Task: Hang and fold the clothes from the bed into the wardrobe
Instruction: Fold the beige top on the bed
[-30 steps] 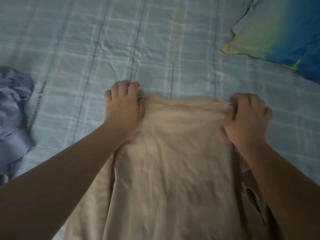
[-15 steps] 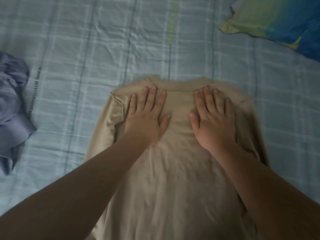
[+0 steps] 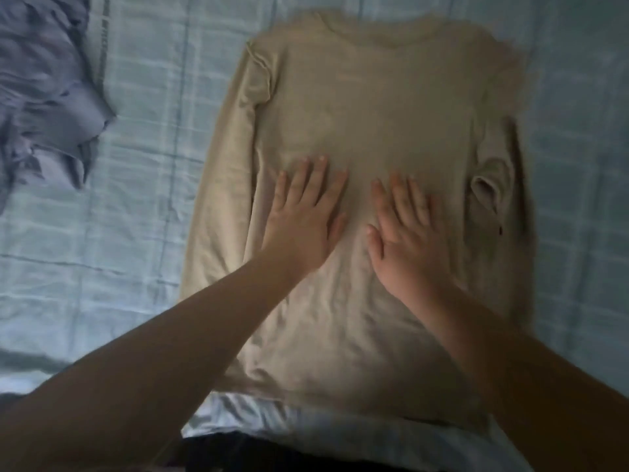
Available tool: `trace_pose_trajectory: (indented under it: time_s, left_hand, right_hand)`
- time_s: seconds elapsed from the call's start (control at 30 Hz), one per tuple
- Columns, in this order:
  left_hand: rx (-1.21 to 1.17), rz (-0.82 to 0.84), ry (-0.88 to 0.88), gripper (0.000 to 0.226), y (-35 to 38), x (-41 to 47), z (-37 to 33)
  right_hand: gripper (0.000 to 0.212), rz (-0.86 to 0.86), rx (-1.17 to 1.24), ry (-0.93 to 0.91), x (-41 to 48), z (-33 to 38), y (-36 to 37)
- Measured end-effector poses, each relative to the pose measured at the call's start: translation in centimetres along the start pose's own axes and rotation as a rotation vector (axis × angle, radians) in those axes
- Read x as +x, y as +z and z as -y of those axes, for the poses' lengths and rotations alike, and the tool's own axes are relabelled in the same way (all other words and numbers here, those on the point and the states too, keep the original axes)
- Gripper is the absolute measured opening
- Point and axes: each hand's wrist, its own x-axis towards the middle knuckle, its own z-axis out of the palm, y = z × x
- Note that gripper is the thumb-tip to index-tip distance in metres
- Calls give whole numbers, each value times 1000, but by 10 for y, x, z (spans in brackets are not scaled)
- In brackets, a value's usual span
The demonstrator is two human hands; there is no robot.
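Note:
A beige long-sleeved top (image 3: 374,97) lies flat on the bed, neckline away from me, both sleeves folded along its sides. My left hand (image 3: 301,218) presses flat on the middle of the top, fingers straight and spread. Beside it, my right hand (image 3: 406,233) also lies flat on the fabric with fingers extended. The two hands are a small gap apart, holding nothing. The hem of the top reaches the near edge of the bed.
A crumpled blue-purple garment (image 3: 44,86) lies on the bed at the upper left. The bed (image 3: 136,199) has a light blue checked sheet, with bare sheet left and right of the top. Its near edge runs along the bottom of the view.
My hands let go of the top's shoulders, flattened, and slid down from the chest area toward the middle of the top. The view tilted down, so the pillow left the frame.

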Motion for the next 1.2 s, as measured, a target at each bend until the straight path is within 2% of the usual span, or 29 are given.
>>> trace_pose_trajectory:
  time_s: [0.17, 0.47, 0.6, 0.77, 0.9, 1.07, 1.2]
  left_hand:
    - [64, 46, -19, 63, 33, -74, -13]
    - [81, -16, -43, 62, 42, -85, -12]
    - [31, -45, -1, 62, 41, -130, -18]
    - [70, 35, 38, 62, 59, -196, -17]
    - [89, 73, 58, 60, 64, -202, -15]
    - [-14, 103, 36, 56, 39, -200, -19]
    - [-169, 24, -101, 51, 0, -207, -9]
  right_hand:
    - [57, 59, -18, 13, -61, 11, 19]
    - [58, 32, -13, 45, -74, 11, 32]
    - [59, 10, 60, -45, -126, 19, 20]
    - [62, 120, 62, -100, -190, 21, 25]
    - [63, 140, 45, -83, -195, 18, 36]
    - [64, 186, 46, -59, -190, 24, 24]
    - [64, 242, 76, -22, -177, 43, 0]
